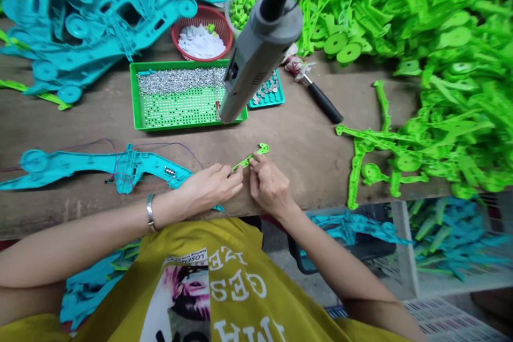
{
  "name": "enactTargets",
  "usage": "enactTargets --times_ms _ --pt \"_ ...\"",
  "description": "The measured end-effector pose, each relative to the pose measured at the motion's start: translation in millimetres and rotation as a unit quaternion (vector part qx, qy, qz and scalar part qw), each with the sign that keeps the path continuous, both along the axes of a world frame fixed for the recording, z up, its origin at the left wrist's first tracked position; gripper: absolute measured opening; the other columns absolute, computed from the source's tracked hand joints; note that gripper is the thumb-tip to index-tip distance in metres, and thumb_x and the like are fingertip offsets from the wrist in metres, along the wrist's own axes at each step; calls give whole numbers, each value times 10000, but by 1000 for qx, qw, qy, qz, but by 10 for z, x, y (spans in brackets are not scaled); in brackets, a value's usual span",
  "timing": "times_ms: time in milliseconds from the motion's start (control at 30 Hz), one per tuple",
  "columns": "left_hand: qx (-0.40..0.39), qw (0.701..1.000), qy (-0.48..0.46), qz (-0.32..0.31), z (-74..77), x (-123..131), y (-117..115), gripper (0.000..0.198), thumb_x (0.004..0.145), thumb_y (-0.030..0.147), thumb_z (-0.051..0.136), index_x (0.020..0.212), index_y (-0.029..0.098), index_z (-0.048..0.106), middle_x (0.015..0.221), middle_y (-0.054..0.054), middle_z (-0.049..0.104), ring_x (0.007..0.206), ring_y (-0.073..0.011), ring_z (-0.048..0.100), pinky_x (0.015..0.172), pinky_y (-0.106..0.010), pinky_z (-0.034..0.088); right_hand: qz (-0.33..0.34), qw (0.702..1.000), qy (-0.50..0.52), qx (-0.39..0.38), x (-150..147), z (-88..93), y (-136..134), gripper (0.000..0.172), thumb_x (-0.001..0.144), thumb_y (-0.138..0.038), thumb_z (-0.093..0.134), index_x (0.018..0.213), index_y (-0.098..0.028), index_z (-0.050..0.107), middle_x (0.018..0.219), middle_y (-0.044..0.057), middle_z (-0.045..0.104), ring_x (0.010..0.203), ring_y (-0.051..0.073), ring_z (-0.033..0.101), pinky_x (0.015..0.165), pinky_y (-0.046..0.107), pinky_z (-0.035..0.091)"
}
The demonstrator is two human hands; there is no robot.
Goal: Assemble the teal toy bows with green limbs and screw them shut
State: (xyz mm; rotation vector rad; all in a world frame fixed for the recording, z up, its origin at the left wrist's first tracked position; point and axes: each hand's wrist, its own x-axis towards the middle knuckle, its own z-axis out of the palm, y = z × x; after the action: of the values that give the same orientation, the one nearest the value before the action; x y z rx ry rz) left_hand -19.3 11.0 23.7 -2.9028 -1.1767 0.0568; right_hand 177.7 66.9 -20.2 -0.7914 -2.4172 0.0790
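At the front edge of the wooden bench, near its middle, both hands meet on a slim green part (253,157). The left hand (212,186) is curled almost closed, its fingertips pinching the part's near end. The right hand (269,187) is curled just as tightly and grips the part just beside the left. The part's far end, with its small hook, points away toward the back of the bench. The left hand lies over the right end of a long teal shell (100,165), which stretches along the front edge to the left with thin wires trailing from it; whether the hand actually presses on it is hard to tell. Behind the hands, mid-bench, sits a green tray (138,112) with a heap of screws, and a grey power screwdriver (256,59) hangs above it. Loose green mouldings (441,64) crowd the right side.
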Motion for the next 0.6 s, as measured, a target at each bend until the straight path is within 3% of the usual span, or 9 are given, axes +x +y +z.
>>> enactTargets --times_ms 100,267,333,467,600 --pt "-5 1000 2 -2 15 -7 6 207 953 102 436 1031 158 619 1326 -123 582 881 -191 572 713 -355 420 9 1000 -4 -12 30 -27 -16 231 901 -49 434 1060 -168 552 972 126 737 1080 246 699 962 422 580" --pt "-33 999 12 9 84 -34 -11 180 952 109 448 997 172 611 1412 -95 543 881 -189 572 730 -347 452 -58 989 72 -116 96 72 12 214 905 -106 544 1092 -209 552 1004 79 754 910 193 745 782 308 627" --pt "-44 998 -8 38 81 -62 -43 179 947 100 452 1014 170 603 1502 -98 457 899 -188 569 732 -345 462 -71 983 115 -121 98 113 -18 260 888 -94 571 1109 -228 550 1018 65 752 912 191 743 797 315 621" --pt "-52 988 -76 124 51 -145 -126 320 958 138 467 1274 157 520 1542 -144 384 1099 -237 554 849 -362 480 6 973 177 -147 24 122 -134 329 858 -41 565 1117 -240 526 1004 64 734 1002 207 719 878 377 603" --pt "-59 971 -136 189 87 -216 -173 667 962 346 517 1504 73 241 1283 -167 586 1164 -282 537 1061 -458 387 82 963 173 -188 -91 93 -196 342 838 -27 570 1111 -228 527 977 70 714 1029 209 688 908 400 583"
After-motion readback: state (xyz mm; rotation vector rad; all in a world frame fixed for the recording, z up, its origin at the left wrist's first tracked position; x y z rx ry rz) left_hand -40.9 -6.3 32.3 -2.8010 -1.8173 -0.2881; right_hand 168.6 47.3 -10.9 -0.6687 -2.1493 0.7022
